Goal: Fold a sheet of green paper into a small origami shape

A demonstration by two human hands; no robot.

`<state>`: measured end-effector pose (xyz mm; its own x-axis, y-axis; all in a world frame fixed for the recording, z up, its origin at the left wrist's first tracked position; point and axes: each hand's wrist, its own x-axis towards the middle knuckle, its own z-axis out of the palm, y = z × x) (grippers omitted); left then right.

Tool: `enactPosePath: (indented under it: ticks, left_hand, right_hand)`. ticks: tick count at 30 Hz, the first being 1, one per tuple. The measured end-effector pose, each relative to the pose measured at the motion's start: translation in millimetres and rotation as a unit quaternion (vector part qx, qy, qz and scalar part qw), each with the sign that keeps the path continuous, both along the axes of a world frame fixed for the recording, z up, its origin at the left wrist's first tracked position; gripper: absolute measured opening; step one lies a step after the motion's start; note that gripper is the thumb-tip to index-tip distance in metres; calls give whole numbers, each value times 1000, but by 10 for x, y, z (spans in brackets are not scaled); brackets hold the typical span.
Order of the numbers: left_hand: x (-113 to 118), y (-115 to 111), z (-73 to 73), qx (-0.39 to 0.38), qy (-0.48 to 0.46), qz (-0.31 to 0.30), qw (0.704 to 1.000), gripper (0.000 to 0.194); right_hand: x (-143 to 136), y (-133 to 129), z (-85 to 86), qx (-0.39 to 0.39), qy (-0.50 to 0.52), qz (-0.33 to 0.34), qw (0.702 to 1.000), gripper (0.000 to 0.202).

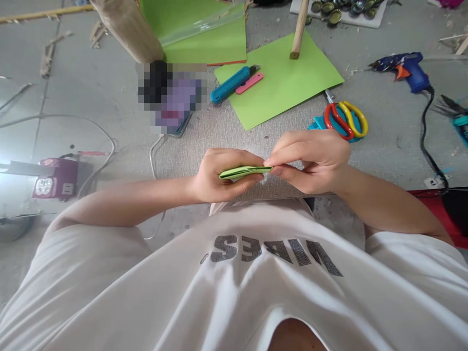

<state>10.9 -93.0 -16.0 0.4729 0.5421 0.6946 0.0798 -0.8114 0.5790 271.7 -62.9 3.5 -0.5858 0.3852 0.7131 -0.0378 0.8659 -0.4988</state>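
Note:
Close to my body, a folded piece of green paper (243, 171) is held edge-on, its several layers showing as a thin stack. My left hand (223, 173) is closed around it, thumb below and fingers above. At the paper's right end, my right hand (310, 161) pinches the tip between thumb and fingertips. Beyond the hands lie a green sheet (285, 92), a blue box cutter (232, 85) and a small pink strip (249, 83). Scissors with red and yellow handles (345, 119) rest just past my right hand.
A blue glue gun (405, 68) with a black cord lies at right, near pliers (453, 109). Bottle caps (334, 14) sit on a white board at the back. A wooden stick (300, 31) touches the green sheet. A blurred phone (179, 105) and a purple lamp box (54, 178) are at left.

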Motion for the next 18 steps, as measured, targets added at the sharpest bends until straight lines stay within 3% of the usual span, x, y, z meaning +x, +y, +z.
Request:
enactPosePath:
  ticks: [8, 15, 18]
  left_hand:
    - [-6, 6, -8, -3, 8, -13, 1000, 18]
    - [10, 15, -11, -19, -9, -16, 1000, 19]
    - [27, 23, -14, -5, -11, -5, 1000, 20]
  right_hand:
    - [4, -11, 20, 5, -8, -11, 1000, 9]
    - [-32, -3, -45, 44, 53, -25, 997, 21]
    - [-15, 17, -32, 71, 28, -17, 997, 22]
